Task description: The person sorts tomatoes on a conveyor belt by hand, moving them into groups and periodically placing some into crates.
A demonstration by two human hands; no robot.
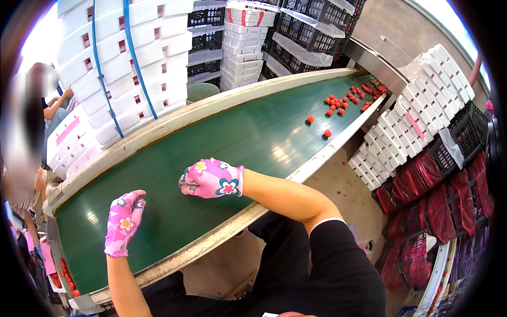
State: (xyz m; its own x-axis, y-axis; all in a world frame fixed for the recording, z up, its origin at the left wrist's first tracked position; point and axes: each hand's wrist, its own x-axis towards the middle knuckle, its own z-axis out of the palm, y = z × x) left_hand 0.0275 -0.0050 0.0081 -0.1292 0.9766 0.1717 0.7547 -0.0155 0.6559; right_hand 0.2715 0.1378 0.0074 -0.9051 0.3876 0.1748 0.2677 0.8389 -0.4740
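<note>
Both my hands wear pink gloves with a flower pattern and are over a green conveyor belt (174,158). My left hand (126,224) is above the belt's lower left part, fingers curled with the tips bent inward; whether anything lies inside is hidden. My right hand (212,178) is near the middle of the belt's width, its back to the camera and its fingers folded out of sight. Red tomatoes (334,104) lie scattered on the belt at the upper right, the nearest ones single, the farther ones in a dense group. No tomato shows beside either hand.
Worn pale rails (158,273) edge the belt. White foam boxes (130,51) tied with blue straps stand beyond it; more foam boxes (420,107) and dark crates (455,146) stand at right. Several tomatoes (67,275) lie past the belt's left end. People (37,190) are at far left.
</note>
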